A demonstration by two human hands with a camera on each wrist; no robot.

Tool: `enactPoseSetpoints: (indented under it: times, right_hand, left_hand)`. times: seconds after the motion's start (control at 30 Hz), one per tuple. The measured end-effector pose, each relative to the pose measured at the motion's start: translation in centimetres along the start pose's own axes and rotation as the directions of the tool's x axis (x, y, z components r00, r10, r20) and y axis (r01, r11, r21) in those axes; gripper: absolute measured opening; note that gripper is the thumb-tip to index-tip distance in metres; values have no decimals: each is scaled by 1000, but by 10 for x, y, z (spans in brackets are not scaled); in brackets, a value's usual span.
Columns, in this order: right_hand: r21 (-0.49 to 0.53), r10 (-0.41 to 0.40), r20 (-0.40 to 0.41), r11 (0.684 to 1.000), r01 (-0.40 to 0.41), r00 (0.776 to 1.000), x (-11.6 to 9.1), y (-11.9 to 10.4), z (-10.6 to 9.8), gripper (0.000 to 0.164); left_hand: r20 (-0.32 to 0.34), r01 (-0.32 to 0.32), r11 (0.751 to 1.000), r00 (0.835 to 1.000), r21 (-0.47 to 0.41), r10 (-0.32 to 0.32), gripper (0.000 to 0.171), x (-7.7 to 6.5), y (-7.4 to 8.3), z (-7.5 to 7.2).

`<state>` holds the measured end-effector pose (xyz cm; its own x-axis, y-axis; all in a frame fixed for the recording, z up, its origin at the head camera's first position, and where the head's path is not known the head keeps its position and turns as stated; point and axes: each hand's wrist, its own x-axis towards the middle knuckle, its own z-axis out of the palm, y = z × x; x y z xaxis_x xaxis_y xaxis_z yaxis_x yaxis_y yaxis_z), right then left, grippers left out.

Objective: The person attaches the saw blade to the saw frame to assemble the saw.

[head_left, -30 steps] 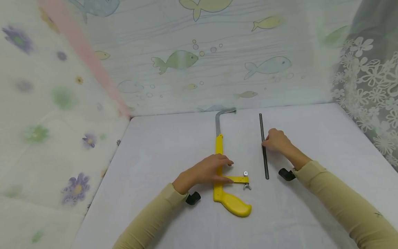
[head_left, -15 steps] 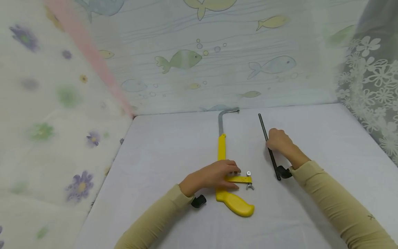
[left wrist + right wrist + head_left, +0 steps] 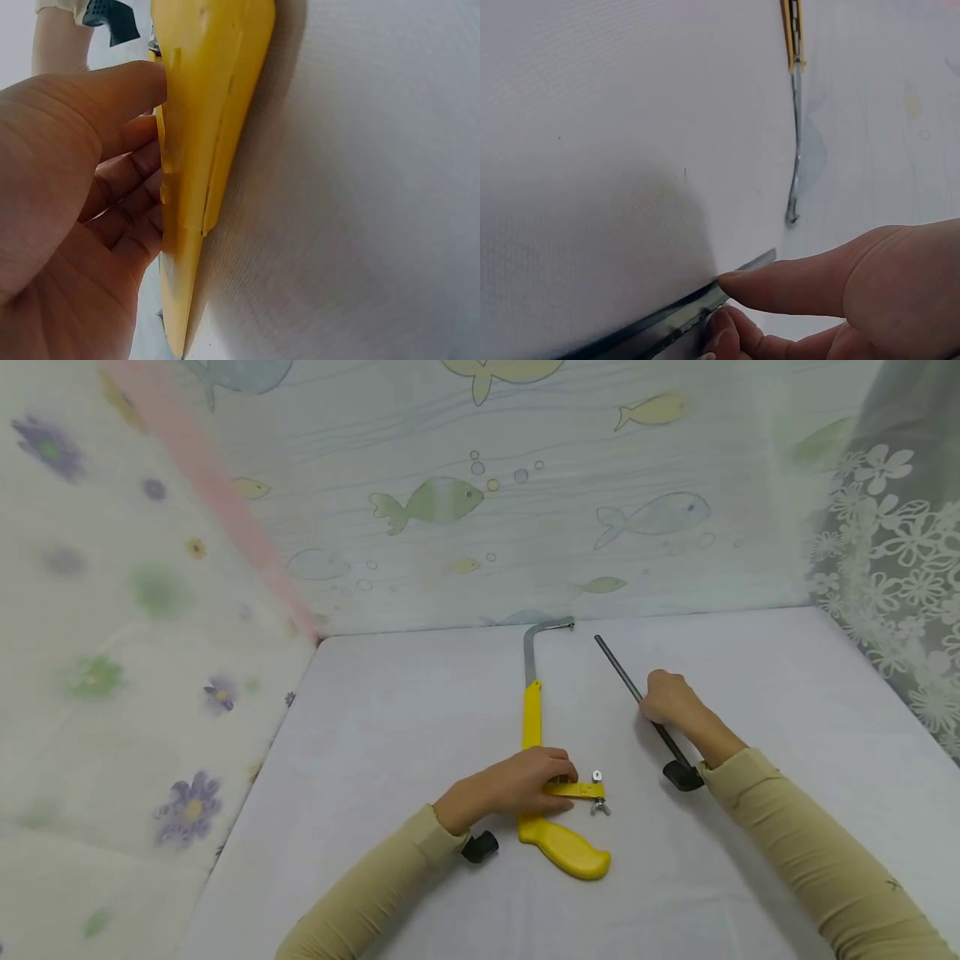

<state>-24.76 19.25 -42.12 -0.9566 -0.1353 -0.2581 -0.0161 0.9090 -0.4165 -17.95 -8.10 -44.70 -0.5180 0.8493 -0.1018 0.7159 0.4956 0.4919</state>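
A hacksaw frame (image 3: 532, 714), with a yellow body, a grey curved front end and a yellow handle (image 3: 573, 857), lies on the white cloth. My left hand (image 3: 517, 783) grips it where its short side arm (image 3: 573, 791) branches off. In the left wrist view the thumb presses one side of the yellow body (image 3: 210, 112), and the fingers lie on the other side. My right hand (image 3: 670, 697) pinches a dark, narrow hacksaw blade (image 3: 618, 668) near its middle, between thumb and fingers. The blade slants, its far end toward the frame's tip and its near end by the right wrist.
A wing nut (image 3: 600, 807) and a metal clip sit at the end of the frame's side arm. Black wrist mounts (image 3: 480, 847) hang under both sleeves. A fish-print curtain (image 3: 442, 527) stands behind the table, with flowered cloth (image 3: 135, 693) on the left and lace on the right.
The blade has turned in my right hand, its far end swinging left toward the frame and its near end right. My left hand has closed further around the frame, which stays in place.
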Motion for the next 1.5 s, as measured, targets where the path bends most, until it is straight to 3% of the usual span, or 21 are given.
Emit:
enactPoseSetpoints:
  times: [0.53,1.1,1.27,1.5]
  right_hand:
    - [21,49,3,999,-49,999,3,1,7,25]
    - [74,-34,-31,997,36,999,2,11,0,28]
    - [165,-29,-1,986,29,1000,4,18,-3,26]
    - [324,-13,68,946,-10,998,3,25,-9,24]
  left_hand:
    - [-10,15,999,1000,-28,-16,24,4,-1,5]
    - [-5,26,1000,1000,1,-26,24,7,-2,9]
    - [-3,28,1000,1000,-10,-28,25,7,-2,10]
    - [13,37,998,999,-43,-36,25,6,-3,11]
